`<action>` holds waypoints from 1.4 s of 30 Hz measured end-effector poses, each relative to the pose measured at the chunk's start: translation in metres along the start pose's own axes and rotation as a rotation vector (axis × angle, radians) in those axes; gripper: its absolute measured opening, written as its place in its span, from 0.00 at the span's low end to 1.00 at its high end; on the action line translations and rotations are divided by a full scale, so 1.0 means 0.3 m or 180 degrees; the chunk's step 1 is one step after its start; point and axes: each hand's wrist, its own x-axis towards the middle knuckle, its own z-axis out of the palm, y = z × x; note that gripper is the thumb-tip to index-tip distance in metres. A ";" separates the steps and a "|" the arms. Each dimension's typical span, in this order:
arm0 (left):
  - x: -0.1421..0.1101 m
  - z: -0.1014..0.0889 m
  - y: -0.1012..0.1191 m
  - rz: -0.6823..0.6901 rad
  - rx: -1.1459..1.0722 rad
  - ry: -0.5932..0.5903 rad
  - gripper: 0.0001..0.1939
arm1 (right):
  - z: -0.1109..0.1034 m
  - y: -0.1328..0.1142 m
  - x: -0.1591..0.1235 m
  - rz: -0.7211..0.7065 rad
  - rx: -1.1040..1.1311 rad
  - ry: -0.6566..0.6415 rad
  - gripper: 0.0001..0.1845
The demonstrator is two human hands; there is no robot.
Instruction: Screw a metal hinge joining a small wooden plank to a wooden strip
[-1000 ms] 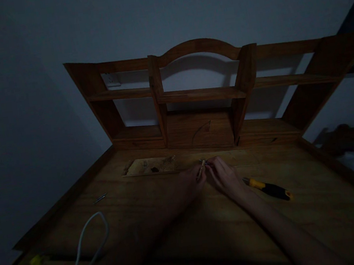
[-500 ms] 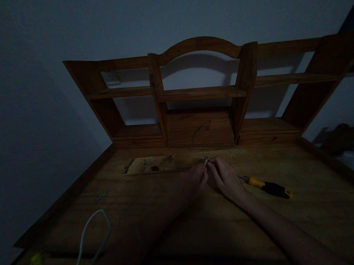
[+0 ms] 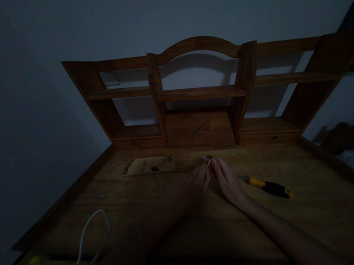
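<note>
The scene is dim. Both of my hands meet at the middle of a wooden desk (image 3: 306,220). My left hand (image 3: 197,181) and my right hand (image 3: 227,179) have their fingertips pinched together on a small metal piece (image 3: 208,160) held just above the desk top. I cannot make out what the piece is. A screwdriver with a yellow and black handle (image 3: 267,186) lies on the desk just right of my right hand.
A wooden shelf unit (image 3: 202,92) stands at the back of the desk against the wall. A pale worn patch (image 3: 155,164) marks the desk top behind my left hand. A small metal pin (image 3: 100,198) and a white cable (image 3: 87,244) lie at the left.
Both hands have shifted slightly to the right and away from me with the small piece still between the fingertips. The screwdriver has not moved.
</note>
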 end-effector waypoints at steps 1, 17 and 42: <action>0.001 -0.002 -0.001 -0.0045 -0.0022 -0.0003 0.17 | -0.005 -0.002 0.002 -0.0044 -0.0021 -0.0009 0.15; -0.008 -0.010 -0.012 0.0083 -0.0179 -0.0106 0.18 | -0.017 -0.009 0.003 -0.0049 -0.0062 0.0088 0.11; 0.042 -0.052 0.008 -0.1137 -0.1886 -0.0058 0.09 | -0.025 0.014 0.012 -0.0631 -0.1757 -0.0107 0.12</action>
